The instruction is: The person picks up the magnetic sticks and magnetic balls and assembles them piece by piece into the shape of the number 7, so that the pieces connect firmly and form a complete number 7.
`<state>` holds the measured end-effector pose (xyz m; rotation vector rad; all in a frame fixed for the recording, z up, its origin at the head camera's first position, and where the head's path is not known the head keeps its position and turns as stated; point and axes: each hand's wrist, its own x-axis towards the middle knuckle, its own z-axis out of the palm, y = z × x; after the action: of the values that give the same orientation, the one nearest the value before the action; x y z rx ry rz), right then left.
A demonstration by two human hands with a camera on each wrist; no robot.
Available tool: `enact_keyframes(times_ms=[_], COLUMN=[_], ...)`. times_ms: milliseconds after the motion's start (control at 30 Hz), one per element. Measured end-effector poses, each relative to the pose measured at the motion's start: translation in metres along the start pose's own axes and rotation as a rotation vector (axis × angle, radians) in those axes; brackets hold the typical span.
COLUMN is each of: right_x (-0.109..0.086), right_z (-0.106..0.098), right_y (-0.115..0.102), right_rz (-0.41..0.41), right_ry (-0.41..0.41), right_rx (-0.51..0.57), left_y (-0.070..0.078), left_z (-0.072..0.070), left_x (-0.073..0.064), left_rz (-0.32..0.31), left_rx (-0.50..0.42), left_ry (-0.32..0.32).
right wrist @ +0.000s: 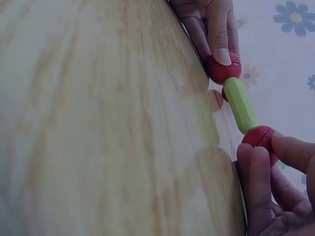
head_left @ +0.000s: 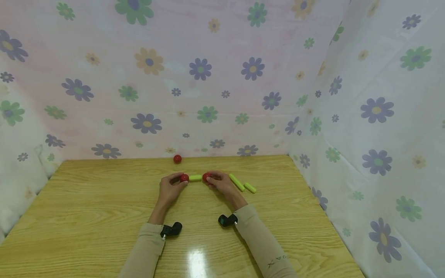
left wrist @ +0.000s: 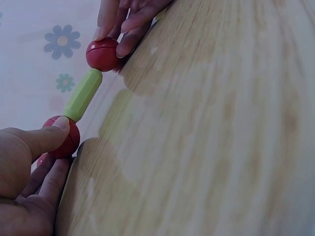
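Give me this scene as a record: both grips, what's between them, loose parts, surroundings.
left grip: holds one red ball
right grip: holds another red ball
between: green stick, touching both balls; firmness of fit unclear
loose, far edge: third red ball
loose, right: longer green stick, shorter green stick
surface: wood-grain table
backdrop: flowered sheeting

Marking location: beige long fabric sleeve (head_left: 260,239) on the right, head view. Marking type: one short line of dark capital letters (head_left: 277,259), set across the forearm portion, near the lower border of the view. The line rises obliquely from left to right. Legible characters: "X" at the left end, followed by a form resembling "A". The final character, near the outer edge, resembles "U"; its reading cannot be confirmed.
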<state>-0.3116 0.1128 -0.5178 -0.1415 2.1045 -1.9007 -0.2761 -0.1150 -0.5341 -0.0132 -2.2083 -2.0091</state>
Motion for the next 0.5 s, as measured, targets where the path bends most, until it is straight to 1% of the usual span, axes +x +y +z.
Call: enact_keyframes(times_ms=[300,500], right_x=[0.0001,0.0008], right_z=[0.0015,0.0017], right_y=[0.0000,0.0015], right_rz=[-0.004,-0.007], right_ry=[0.011,0.022], right_rx=[-0.009,-0.013], left_y=[0.0009,-0.0008], left_z=[-0.0003,-0.0003], left_x=[0.0000,0.0003], left_rz=[0.003,0.010], left_rx=[-0.017,-0.011], left_ry=[-0.008,-0.003])
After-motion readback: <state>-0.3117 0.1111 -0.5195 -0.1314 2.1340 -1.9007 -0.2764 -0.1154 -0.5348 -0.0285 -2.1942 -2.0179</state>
